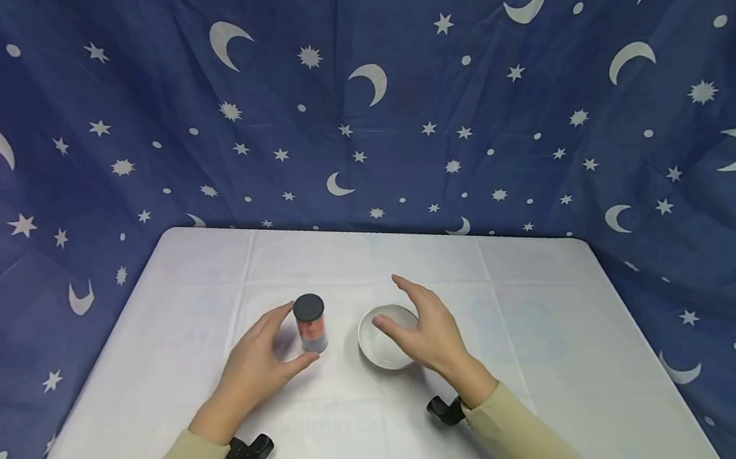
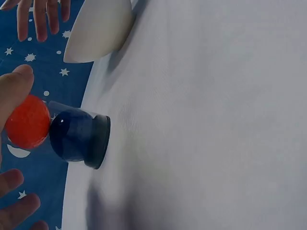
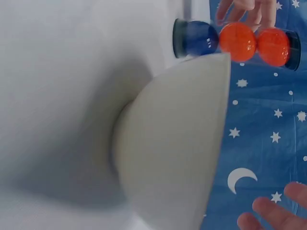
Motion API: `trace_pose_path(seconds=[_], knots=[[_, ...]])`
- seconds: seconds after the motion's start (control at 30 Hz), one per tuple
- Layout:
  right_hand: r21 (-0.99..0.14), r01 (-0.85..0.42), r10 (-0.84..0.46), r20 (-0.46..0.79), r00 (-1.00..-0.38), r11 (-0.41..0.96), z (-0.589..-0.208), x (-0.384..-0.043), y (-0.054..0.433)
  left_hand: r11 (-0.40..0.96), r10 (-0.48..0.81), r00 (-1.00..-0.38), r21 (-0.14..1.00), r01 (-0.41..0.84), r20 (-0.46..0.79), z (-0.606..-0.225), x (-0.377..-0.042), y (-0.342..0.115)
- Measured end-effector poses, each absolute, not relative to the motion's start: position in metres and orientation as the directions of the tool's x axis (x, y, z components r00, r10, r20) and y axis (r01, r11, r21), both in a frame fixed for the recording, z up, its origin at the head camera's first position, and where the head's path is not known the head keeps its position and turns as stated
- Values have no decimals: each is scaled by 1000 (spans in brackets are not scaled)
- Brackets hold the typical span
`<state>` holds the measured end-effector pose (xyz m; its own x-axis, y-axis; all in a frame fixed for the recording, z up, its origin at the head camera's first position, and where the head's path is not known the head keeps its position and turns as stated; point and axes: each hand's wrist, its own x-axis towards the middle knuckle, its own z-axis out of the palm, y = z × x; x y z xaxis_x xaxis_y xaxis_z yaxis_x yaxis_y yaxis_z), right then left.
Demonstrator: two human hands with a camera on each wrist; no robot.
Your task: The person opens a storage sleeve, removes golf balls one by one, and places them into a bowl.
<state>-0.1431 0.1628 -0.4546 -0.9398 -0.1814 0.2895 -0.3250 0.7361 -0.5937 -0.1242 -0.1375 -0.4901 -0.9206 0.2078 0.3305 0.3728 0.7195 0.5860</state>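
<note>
A clear tube [image 1: 312, 328] with dark end caps stands upright left of the table's middle. Inside it are two orange-red balls [image 3: 237, 42] and a blue ball [image 2: 72, 135] at the bottom. My left hand [image 1: 253, 367] is spread around the tube's left side, thumb on the near side and fingers on the far side; whether they touch it is hard to tell. Just right of the tube sits a white bowl [image 1: 375, 348]. Over its right side hovers my right hand [image 1: 431, 331], thumb and fingers apart, holding nothing.
A white cloth [image 1: 337, 449] covers the table. Behind and beside it hangs a blue curtain [image 1: 409, 105] with white moons and stars. Each wrist carries a small black camera mount, such as the left one [image 1: 251, 451].
</note>
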Motion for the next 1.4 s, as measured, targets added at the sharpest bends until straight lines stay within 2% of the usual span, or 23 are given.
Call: trace_pose_path(seconds=[0.3,0.67,0.93,1.2,1.4], knots=[[-666,-355,-228,274,-934,656,-449,-148,145,671,178,-944,668,323,277,-497,-129,-129],[-676,-385,-271,273,-923,629,-443,-152,133,625,171,-951,719,306,256,-498,-131,-118],[-670,-421,-313,285,-906,611,-444,-153,122,588,181,-929,722,365,322,-503,-133,-114],[-651,-470,-359,307,-881,596,-444,-152,116,566,195,-931,740,363,308,-504,-132,-116],[-637,-513,-396,333,-856,575,-441,-154,113,577,227,-902,696,427,366,-498,-132,-116]])
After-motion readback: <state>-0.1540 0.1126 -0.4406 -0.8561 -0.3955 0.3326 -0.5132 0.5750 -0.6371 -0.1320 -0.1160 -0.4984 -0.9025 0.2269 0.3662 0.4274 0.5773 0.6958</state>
